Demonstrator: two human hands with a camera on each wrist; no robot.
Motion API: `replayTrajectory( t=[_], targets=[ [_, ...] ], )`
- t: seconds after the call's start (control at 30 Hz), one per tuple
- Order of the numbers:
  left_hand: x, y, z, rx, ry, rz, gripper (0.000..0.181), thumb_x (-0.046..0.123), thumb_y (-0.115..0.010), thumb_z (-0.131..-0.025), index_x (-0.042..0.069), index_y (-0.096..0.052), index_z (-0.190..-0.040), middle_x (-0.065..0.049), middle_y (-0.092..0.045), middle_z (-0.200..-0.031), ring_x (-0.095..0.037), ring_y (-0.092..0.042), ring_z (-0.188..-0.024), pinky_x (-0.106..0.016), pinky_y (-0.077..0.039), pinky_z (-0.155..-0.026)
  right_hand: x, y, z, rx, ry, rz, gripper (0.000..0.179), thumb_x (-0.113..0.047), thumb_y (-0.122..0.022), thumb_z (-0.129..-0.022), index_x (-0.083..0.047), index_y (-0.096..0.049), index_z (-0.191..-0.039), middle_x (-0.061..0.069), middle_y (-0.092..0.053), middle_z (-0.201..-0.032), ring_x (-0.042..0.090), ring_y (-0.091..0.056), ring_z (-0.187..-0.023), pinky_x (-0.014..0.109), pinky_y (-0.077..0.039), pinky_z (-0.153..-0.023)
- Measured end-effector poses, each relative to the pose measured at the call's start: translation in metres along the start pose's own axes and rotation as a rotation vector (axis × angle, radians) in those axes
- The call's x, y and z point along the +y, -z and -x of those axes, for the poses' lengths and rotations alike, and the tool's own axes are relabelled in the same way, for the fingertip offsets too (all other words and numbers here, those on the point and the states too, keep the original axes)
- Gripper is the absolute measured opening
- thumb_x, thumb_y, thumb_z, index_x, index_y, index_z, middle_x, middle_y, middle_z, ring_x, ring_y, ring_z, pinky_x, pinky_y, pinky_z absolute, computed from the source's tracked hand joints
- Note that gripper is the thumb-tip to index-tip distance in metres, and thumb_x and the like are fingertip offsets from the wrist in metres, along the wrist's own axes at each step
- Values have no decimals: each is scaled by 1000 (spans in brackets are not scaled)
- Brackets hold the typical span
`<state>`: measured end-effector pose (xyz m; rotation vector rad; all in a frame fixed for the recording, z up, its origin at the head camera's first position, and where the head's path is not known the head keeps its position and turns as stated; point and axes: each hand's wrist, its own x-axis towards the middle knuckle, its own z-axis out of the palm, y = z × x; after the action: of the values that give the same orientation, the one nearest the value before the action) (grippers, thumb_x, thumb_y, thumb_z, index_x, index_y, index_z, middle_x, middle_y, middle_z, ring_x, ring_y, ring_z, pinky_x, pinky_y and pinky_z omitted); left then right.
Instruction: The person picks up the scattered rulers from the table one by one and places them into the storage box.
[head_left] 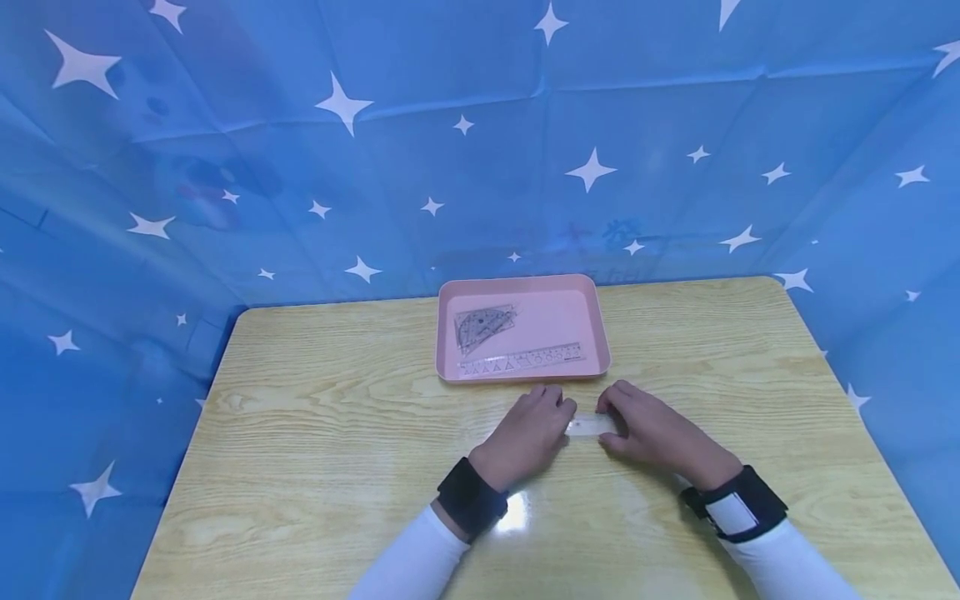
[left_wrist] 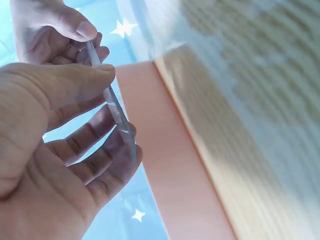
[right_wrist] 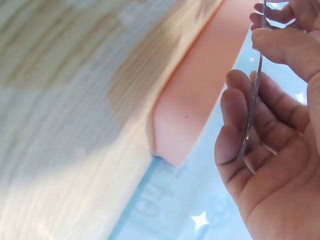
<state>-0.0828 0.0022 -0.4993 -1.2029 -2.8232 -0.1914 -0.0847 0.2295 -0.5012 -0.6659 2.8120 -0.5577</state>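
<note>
Between both hands, just in front of the pink tray, a clear plastic ruler (head_left: 590, 425) is held. My left hand (head_left: 527, 435) grips its left end, and the right hand (head_left: 651, 429) grips the other. In the left wrist view, the thumb presses one face of the ruler (left_wrist: 113, 97) while the fingers support the opposite face. From the right wrist the ruler (right_wrist: 257, 82) shows edge-on as a thin strip, pinched by thumb and fingers. The hands cover most of its length.
The pink tray (head_left: 525, 380) stands near the table's back edge. Inside lie another clear ruler (head_left: 522, 359) and a clear pack (head_left: 483, 325) of what look like a protractor and set squares. A blue, star-printed cloth (head_left: 480, 183) hangs behind the wood-grain table (head_left: 315, 433).
</note>
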Motion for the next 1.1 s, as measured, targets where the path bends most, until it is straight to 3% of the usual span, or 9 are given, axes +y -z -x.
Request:
replayTrajectory(
  t=[0.07,0.23,0.4,0.63,0.83,1.1],
  targets=[
    [-2,2,1,11,4,25,27,26,-77,-92,12,-67,-113,-1,-58,-103,-16,-51,-91,-27,-48,-80,-4,3,-2,10,-7,-6,35,-22,-84,-84,-10,-63,-110,-3,-59,-93,10,-50,-80,29,-49,-69],
    [-5,8,4,52,6,11,20,13,-67,-97,9,-68,-116,-2,-58,-105,-16,-52,-94,-27,-49,-85,-14,8,-4,66,25,26,37,-20,-84,-85,-10,-61,-111,-3,-60,-90,10,-52,-78,28,-50,-69],
    [-10,16,7,80,18,-16,31,7,-68,-94,10,-67,-125,-2,-60,-108,-15,-52,-93,-24,-48,-83,-22,14,-8,167,96,118,40,-21,-88,-82,-9,-63,-111,1,-65,-95,12,-56,-82,32,-56,-74],
    [-21,24,13,141,15,-12,42,2,-71,-91,9,-63,-132,-3,-59,-110,-16,-52,-93,-25,-48,-81,-25,19,-17,303,259,230,48,-23,-90,-80,-8,-66,-118,6,-69,-106,21,-63,-94,39,-59,-85],
    [-33,30,17,214,33,7,40,4,-68,-95,10,-64,-134,-3,-60,-111,-17,-54,-97,-28,-48,-81,-27,26,-30,413,393,266,41,-20,-87,-84,-9,-67,-118,7,-69,-107,24,-63,-93,39,-57,-81],
    [-49,33,18,290,43,0,32,11,-65,-101,7,-69,-132,-8,-63,-113,-19,-59,-96,-28,-52,-82,-39,35,-46,398,381,292,34,-18,-83,-88,-9,-72,-120,9,-71,-112,25,-65,-101,40,-57,-85]
  ],
)
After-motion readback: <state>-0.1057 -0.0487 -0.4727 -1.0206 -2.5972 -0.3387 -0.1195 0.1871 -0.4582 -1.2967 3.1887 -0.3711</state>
